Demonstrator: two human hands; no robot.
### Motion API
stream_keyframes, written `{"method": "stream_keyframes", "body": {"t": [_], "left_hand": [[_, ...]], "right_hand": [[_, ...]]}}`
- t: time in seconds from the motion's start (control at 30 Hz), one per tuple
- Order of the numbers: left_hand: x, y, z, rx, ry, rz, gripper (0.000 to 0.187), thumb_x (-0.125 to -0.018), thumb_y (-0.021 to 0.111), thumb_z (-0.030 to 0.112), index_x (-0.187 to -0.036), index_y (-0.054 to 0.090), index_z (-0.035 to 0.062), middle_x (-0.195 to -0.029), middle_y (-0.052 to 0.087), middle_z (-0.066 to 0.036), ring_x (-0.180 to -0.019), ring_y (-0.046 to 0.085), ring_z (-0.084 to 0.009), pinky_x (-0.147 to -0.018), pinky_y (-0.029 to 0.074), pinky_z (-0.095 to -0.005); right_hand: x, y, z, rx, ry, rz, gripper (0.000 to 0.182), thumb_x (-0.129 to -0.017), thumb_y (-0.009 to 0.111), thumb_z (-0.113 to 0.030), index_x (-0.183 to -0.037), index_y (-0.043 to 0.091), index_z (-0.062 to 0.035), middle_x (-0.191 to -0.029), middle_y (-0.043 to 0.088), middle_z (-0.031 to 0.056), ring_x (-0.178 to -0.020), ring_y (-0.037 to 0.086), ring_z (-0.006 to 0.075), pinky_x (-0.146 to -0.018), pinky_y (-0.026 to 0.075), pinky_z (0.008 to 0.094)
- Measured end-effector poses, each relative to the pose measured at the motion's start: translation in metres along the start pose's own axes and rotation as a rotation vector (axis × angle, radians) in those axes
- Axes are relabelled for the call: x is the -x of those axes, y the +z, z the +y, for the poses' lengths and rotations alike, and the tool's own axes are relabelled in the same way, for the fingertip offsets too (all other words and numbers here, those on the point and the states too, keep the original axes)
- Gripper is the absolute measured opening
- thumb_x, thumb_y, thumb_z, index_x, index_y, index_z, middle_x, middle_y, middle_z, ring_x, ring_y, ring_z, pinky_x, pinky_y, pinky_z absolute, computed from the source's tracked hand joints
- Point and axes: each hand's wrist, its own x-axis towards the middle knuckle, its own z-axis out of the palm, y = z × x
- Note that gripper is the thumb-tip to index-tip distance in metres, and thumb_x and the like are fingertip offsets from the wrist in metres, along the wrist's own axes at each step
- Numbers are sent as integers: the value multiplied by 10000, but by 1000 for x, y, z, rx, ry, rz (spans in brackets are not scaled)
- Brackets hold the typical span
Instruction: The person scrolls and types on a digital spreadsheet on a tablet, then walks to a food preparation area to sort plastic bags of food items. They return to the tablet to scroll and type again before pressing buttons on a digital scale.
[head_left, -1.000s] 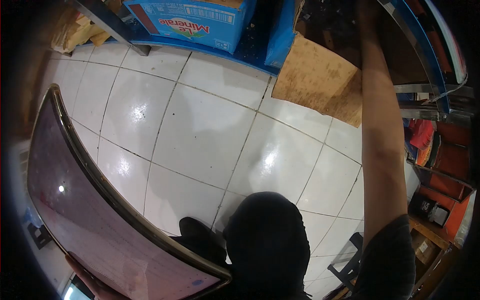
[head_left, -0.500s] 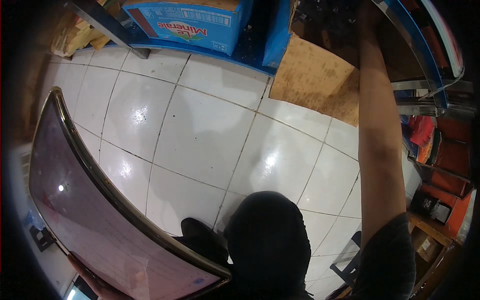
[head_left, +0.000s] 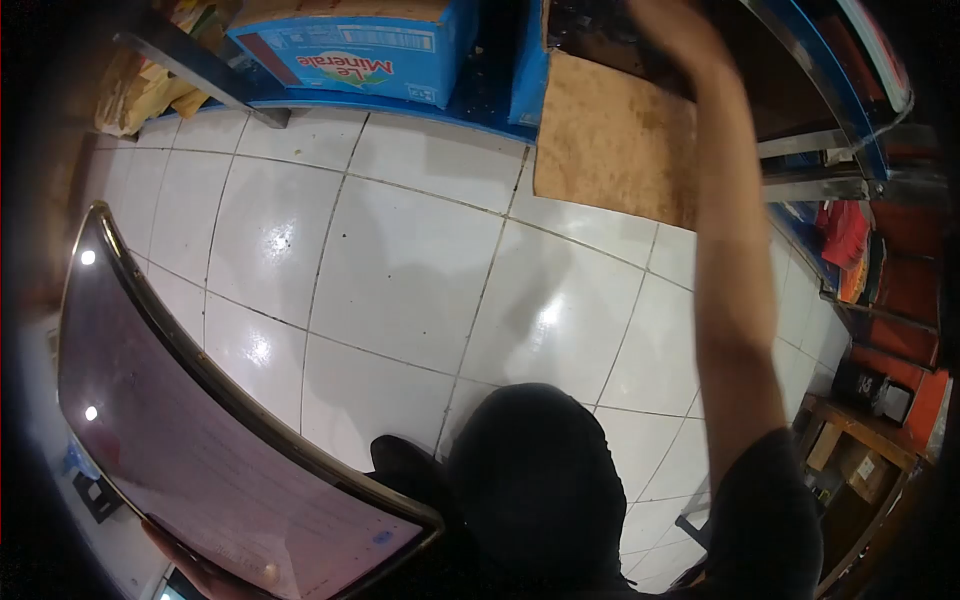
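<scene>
At the lower left I have a framed document (head_left: 230, 440) tilted beside my body. Its edge is black and gold, and faint printed lines and light spots show on its glazed face. My left hand (head_left: 190, 562) is closed on its lower left edge, partly hidden by the frame. My right arm stretches up to an open cardboard box at the top right, whose brown flap (head_left: 612, 140) hangs down toward me. Over the dark small items (head_left: 592, 28) in that box is my right hand (head_left: 682, 32), its fingers blurred and cut off by the upper border.
A blue Le Minerale carton (head_left: 345, 62) stands on a low blue shelf (head_left: 478, 125). White floor tiles (head_left: 400, 270) lie below. A metal leg (head_left: 195, 75) is at the upper left, with brown paper-like material (head_left: 150, 95) behind it. Wooden furniture (head_left: 850, 450) stands at the right.
My right hand has shifted left and come partly into view over the box. The framed document has dropped slightly and tilted a little in my left hand.
</scene>
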Motion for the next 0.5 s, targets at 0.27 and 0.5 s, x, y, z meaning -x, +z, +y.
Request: {"method": "stream_keyframes", "body": {"t": [0.27,0.5], "left_hand": [[5,8,70,681,-396,32,571,-966,171,388,-1449,278,103,-1475,299,-135,-1341,327,-289,-1118,261,-442],[30,6,108,1805,-360,-283,583,-1003,240,461,-1415,297,51,-1378,414,-103,-1227,425,-236,-1033,342,-391]], "right_hand": [[210,21,-116,-981,-110,-376,302,-890,569,-74,-1169,497,15,-1025,575,120,-925,581,196,-817,469,318],[228,-33,-195,-1501,171,-890,691,-812,558,-15,-1433,257,22,-1210,544,219,-1122,548,260,-956,414,355]]}}
